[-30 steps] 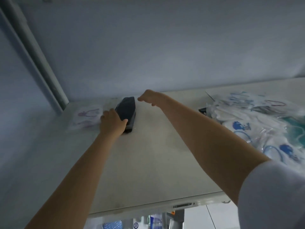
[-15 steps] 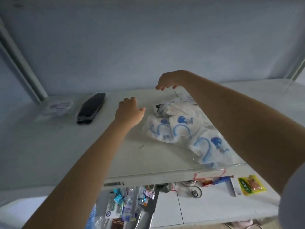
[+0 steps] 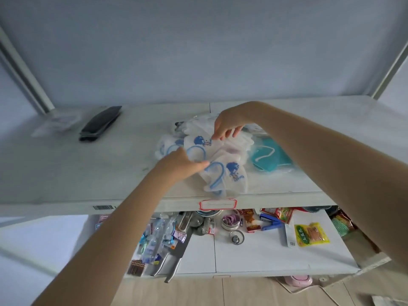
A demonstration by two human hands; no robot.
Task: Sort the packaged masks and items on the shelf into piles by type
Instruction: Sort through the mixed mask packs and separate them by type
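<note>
Both hands have come in onto the heap of packaged masks since half a second ago, when they hung open above it; the view has also tipped down, showing more of the lower shelf. The left hand (image 3: 178, 164) lies on the near side of the pile of masks (image 3: 212, 160), its fingertips closed on the edge of a clear wrapper with a blue ear loop and blue print. The right hand (image 3: 227, 127) reaches over from the far side, fingers curled down, its grip pinching the top edge of another blue-printed white mask packet (image 3: 196, 146). Just right of the pile lies a teal mask packet (image 3: 268, 157), touching the white ones. Well apart, toward the left end of the upper shelf (image 3: 66, 173), sits a stack of black masks (image 3: 100, 123), with a pale clear packet (image 3: 56, 124) just beside it on the left. A red-bordered label (image 3: 218, 204) is stuck to the shelf's front edge. On the lower shelf (image 3: 254, 255) lie knives (image 3: 174, 261), a yellow snack packet (image 3: 311, 234), a blue stapler (image 3: 270, 221) and other small clutter.
</note>
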